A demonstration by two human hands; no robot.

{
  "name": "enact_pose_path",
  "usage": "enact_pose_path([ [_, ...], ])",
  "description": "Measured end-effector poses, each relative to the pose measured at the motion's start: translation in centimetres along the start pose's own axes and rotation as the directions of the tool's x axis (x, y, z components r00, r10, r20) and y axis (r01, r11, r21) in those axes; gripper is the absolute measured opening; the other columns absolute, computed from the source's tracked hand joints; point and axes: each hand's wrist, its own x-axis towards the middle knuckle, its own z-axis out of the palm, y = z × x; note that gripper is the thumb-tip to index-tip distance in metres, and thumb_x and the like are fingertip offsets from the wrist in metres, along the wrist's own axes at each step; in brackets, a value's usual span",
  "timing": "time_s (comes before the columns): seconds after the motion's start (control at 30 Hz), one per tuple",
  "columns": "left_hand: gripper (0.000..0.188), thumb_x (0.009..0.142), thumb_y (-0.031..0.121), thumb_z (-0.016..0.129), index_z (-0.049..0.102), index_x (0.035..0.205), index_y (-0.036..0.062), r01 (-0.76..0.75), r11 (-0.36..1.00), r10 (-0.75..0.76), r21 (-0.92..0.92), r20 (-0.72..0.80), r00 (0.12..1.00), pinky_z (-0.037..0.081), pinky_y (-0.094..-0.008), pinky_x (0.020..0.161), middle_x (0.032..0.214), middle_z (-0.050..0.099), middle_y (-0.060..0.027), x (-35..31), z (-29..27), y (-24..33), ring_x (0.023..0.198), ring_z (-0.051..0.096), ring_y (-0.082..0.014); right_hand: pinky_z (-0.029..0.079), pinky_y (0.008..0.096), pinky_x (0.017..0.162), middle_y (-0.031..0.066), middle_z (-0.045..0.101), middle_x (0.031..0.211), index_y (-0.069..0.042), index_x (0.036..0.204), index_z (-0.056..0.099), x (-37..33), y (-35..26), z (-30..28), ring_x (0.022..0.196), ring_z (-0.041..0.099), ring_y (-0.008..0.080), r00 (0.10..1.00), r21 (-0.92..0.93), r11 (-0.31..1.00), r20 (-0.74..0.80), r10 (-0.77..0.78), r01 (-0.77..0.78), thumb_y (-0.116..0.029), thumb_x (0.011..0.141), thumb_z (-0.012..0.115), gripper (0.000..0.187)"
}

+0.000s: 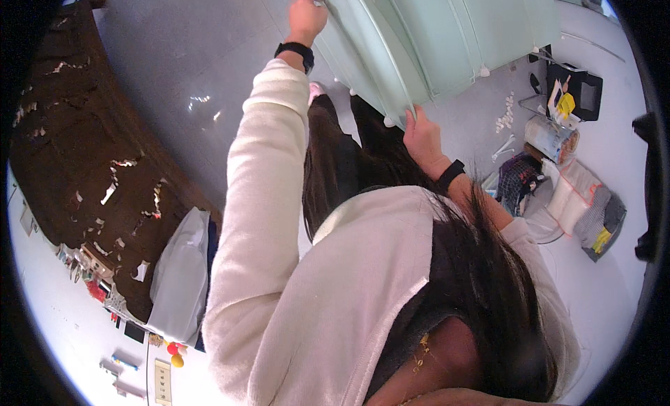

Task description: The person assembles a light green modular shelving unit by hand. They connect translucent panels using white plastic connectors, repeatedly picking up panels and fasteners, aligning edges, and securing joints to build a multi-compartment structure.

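A large pale green panelled piece (447, 36), with ridges or folds across it and small white knobs along its lower edge, stands in front of me. I cannot make out its exact kind. My left hand (307, 17) is closed at its upper left edge, the fingers partly cut off by the top of the view. Lower down, my right hand (423, 137) pinches a near corner of the same piece between thumb and fingers. Both wrists wear black bands.
To the left is a brown fabric cover (77, 148) with scattered white scraps, and a white cushion-like object (183, 280) beside it. On the right, a black chair (586, 92), bags and packages (569, 190), and small white pieces (505, 113) lie on the grey floor (202, 57).
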Motion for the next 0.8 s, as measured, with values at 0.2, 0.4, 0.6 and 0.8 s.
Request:
enact_pose_path([
  [0.2, 0.044, 0.068, 0.003, 0.051, 0.064, 0.11, 0.0093, -0.056, 0.998, 0.055, 0.012, 0.043, 0.998, 0.048, -0.0385, 0.086, 0.099, 0.066, -0.0151, 0.5, -1.5, 1.4, 0.097, 0.061, -0.0338, 0.046, 0.0497, 0.055, 0.0225, 0.06, 0.069, -0.003, 0.102, 0.053, 0.1, 0.4, 0.1, 0.062, 0.059, 0.0419, 0.999, 0.066, 0.997, -0.044, -0.027, 0.03, -0.013, 0.091, 0.049, 0.016],
  [0.4, 0.041, 0.073, 0.002, 0.047, 0.066, 0.109, 0.0046, 0.095, 0.994, -0.088, -0.062, 0.103, 0.991, 0.047, -0.0339, 0.085, 0.101, 0.067, -0.017, 1.7, -1.9, 1.5, 0.097, 0.063, -0.0299, 0.045, 0.0482, 0.055, 0.0218, 0.061, 0.072, -0.003, 0.101, 0.054, 0.2, 0.0, -0.5, 0.064, 0.059, 0.0412, 1.0, 0.076, 0.997, -0.014, -0.01, 0.011, -0.016, 0.091, 0.051, 0.017],
  [0.6, 0.031, 0.086, 0.015, 0.048, 0.066, 0.1, -0.0049, 0.428, 0.694, -0.365, -0.578, 0.23, 0.902, 0.044, -0.0315, 0.089, 0.099, 0.067, -0.0124, 3.8, -0.9, -0.7, 0.095, 0.061, -0.0243, 0.049, 0.0369, 0.077, 0.0189, 0.064, 0.09, 0.0, 0.101, 0.057, -1.7, 1.5, -2.3, 0.084, 0.064, 0.0283, 0.991, 0.524, 0.851, -0.131, 0.034, 0.04, -0.021, 0.093, 0.051, 0.024],
  [0.8, 0.042, 0.094, 0.03, 0.044, 0.056, 0.12, 0.0004, 0.494, 0.642, -0.14, -0.587, 0.544, 0.827, 0.037, -0.0352, 0.099, 0.119, 0.06, -0.0138, 7.2, -1.3, 0.7, 0.112, 0.052, -0.0235, 0.049, 0.0327, 0.086, 0.0133, 0.064, 0.095, 0.003, 0.094, 0.06, -5.1, 10.6, 2.0, 0.093, 0.061, 0.0195, 0.73, 0.942, 0.076, 0.2, 0.653, -0.326, -0.023, 0.096, 0.043, 0.031],
])
